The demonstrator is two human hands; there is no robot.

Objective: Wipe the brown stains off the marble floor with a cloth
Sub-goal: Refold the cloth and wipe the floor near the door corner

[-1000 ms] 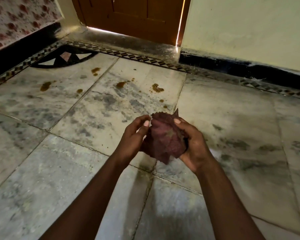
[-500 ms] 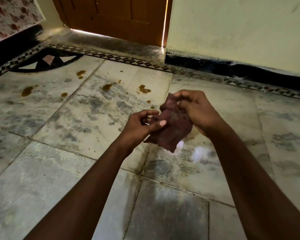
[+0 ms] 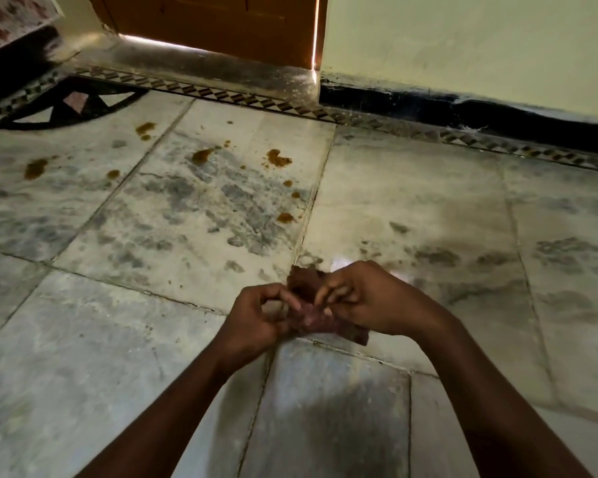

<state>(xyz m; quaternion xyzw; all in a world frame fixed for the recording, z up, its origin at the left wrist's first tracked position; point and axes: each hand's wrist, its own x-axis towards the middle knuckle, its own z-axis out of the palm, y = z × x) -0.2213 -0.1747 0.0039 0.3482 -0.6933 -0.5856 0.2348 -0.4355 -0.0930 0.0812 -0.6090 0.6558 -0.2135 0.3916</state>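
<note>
The left hand (image 3: 256,315) and the right hand (image 3: 366,301) are close together above the marble floor (image 3: 411,208), each with fingers curled round a bunched dark red cloth (image 3: 304,288) held between them, a corner of it hanging below the right hand. Beyond the hands, brown stains (image 3: 278,158) are scattered over the floor tiles, well apart from the cloth, toward a patterned border strip (image 3: 221,94) and a wooden door (image 3: 214,25).

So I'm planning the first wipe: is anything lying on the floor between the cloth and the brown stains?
Nothing visible: only bare marble floor lies between the maroon cloth, held in both hands, and the nearest brown stain.
</note>
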